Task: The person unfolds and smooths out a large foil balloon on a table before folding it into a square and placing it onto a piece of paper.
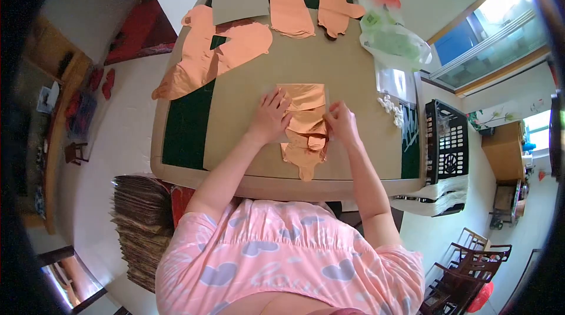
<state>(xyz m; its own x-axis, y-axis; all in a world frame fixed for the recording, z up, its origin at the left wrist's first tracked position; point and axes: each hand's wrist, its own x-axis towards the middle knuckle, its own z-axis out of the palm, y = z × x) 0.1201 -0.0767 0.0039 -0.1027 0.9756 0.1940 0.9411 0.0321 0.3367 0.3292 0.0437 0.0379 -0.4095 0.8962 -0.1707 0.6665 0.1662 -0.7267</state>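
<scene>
A rose-gold foil balloon (305, 98), flat and creased with folds across it, lies in front of me on the brown board. Its lower end narrows to a rounded tab, and a small folded piece sits on its lower right part. My left hand (272, 116) lies flat with fingers apart on the balloon's left edge. At the right edge, my right hand (342, 121) is closed, its thumb and fingertips pinched at the foil. Those fingertips partly hide what they grip. A strip of clear film seems to show beside the balloon's upper right edge.
More flat foil balloons (292, 9) lie along the table's far side and left (198, 59), with a grey card (240, 2) on top. A greenish plastic bag (391, 38), white bits (391, 109) and a black crate (447, 141) are right. Stacked brown sheets (141, 226) stand lower left.
</scene>
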